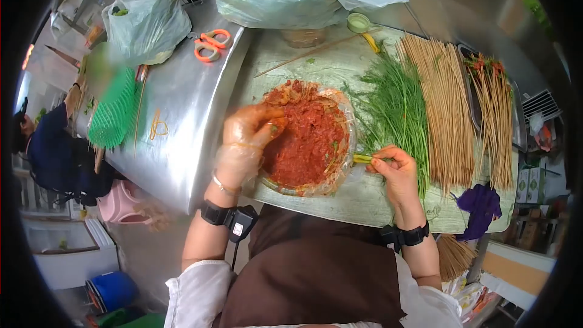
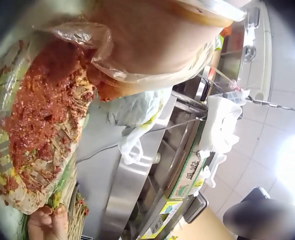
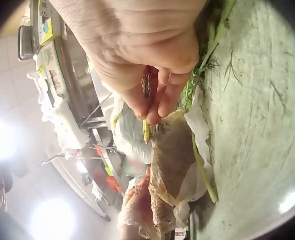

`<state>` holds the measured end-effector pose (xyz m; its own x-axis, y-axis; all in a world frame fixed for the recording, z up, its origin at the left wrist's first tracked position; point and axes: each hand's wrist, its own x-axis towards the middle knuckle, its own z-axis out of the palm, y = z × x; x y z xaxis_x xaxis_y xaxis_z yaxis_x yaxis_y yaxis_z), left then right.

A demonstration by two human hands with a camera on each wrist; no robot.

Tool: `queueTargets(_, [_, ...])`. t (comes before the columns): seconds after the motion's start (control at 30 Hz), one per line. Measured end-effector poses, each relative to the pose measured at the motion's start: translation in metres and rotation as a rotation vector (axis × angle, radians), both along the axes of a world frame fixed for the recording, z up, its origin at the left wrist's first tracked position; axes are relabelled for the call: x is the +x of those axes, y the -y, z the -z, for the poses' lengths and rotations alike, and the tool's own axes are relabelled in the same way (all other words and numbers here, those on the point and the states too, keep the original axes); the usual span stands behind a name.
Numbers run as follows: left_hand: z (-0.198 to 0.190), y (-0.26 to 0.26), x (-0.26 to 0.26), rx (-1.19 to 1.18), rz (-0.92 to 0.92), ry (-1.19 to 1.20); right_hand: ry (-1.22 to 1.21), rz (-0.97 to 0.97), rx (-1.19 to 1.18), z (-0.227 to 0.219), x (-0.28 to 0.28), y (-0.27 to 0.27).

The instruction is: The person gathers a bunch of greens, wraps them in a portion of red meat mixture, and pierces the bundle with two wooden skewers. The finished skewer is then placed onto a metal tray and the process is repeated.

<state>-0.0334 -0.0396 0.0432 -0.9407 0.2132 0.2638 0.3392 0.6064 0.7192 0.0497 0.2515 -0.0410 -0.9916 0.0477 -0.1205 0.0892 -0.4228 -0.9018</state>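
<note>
head: L hand (image 1: 246, 140), gloved, fingers curled pinching red paste (image 1: 303, 140) at bowl (image 1: 346, 115) rim; R hand (image 1: 395, 170) pinches green stalks (image 1: 363, 158) just beside bowl | L wrist: paste clings to glove (image 2: 137, 45) | R wrist: fingertips (image 3: 155, 110) pressed together on stalk end | step: prob. filling stalks; next needs hands brought together

My left hand (image 1: 246, 140) wears a thin, glossy plastic glove, smeared red. The bowl (image 1: 343, 164) is lined with crinkly clear film. The steel counter (image 1: 182, 121) shines smooth; the green board (image 1: 364, 197) looks matt and scuffed. Skewers (image 1: 440, 109) are dry pale wood.
</note>
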Motion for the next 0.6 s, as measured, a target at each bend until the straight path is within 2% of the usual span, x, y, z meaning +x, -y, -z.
queueTargets(0.1, [0.007,-0.012,-0.013,-0.129,0.094,-0.004,0.048,0.000,-0.043,-0.003,-0.001,0.000])
queueTargets(0.33, [0.016,-0.051,-0.031,-0.570,0.328,-0.100,-0.051,-0.027,-0.035,-0.002,-0.002,-0.002])
queueTargets(0.4, [0.009,-0.064,-0.034,-0.765,0.394,-0.142,-0.065,-0.047,-0.028,-0.002,-0.003,-0.003])
queueTargets(0.43, [0.019,-0.065,-0.039,-0.754,0.436,-0.257,-0.067,-0.051,-0.031,-0.001,-0.003,-0.004])
queueTargets(0.53, [0.018,-0.077,-0.040,-0.986,0.391,-0.264,-0.041,-0.060,-0.024,0.001,0.000,-0.006])
queueTargets(0.6, [0.004,-0.084,-0.033,-0.989,0.356,-0.302,-0.031,-0.066,-0.004,0.000,0.000,-0.007])
